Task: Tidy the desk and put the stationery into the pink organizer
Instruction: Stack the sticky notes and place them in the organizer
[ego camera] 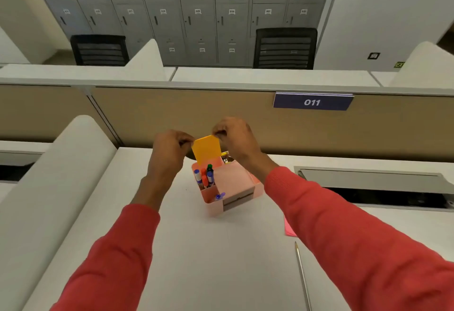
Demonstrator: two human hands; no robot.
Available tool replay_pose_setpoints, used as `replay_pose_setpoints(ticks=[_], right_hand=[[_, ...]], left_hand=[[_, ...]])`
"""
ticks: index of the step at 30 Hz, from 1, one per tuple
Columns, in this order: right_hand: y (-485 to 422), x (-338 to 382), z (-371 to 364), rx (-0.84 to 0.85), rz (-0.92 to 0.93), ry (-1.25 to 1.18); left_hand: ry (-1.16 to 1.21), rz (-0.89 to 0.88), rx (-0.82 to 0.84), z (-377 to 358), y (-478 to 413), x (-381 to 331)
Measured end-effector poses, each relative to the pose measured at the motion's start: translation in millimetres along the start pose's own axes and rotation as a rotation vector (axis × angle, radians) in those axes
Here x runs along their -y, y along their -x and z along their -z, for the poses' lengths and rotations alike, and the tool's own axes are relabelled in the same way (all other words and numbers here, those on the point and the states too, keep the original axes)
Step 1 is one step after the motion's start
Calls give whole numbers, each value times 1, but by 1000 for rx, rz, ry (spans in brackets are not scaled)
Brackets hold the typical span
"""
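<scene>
The pink organizer (242, 189) stands on the white desk (201, 249) in front of me. Several markers (205, 175) stand upright in its left compartment, and a blue pin (219, 196) lies in the front slot. An orange pad of sticky notes (206, 150) is held upright above the organizer's back compartment, its lower edge dipping inside. My left hand (169, 148) pinches the pad's left top corner. My right hand (232, 136) pinches the right top corner. A pink sticky pad (288, 229) peeks out beside my right sleeve, and a pencil (302, 276) lies at the front right.
A beige partition (172, 111) with a blue "011" plate (312, 102) closes off the back of the desk. A cable tray slot (373, 183) opens at the right. A white divider (49, 188) borders the left side. Grey lockers and black chairs stand beyond.
</scene>
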State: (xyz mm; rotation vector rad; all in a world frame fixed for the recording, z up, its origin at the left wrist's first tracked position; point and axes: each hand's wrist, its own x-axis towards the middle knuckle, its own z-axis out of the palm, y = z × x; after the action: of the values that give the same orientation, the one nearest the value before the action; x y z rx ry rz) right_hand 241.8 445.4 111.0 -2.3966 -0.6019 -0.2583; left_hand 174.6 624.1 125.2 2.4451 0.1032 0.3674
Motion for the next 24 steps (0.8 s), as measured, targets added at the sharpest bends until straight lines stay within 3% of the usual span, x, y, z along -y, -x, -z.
replay_pose_setpoints(ticks=[13,17,21,24], right_hand=[[11,-27,-62,272,-170,73],[17,-27,-62,310,-182,66],[28,-31,-43,229,-159,55],[42,-41,-12,145,-209,13]], left_hand=[[-74,175,227,-50,-1,57],[-95,200,113,-45,7,60],[-31,206,-98,-28,22,37],[-26,68,-221,-22,40,-1]])
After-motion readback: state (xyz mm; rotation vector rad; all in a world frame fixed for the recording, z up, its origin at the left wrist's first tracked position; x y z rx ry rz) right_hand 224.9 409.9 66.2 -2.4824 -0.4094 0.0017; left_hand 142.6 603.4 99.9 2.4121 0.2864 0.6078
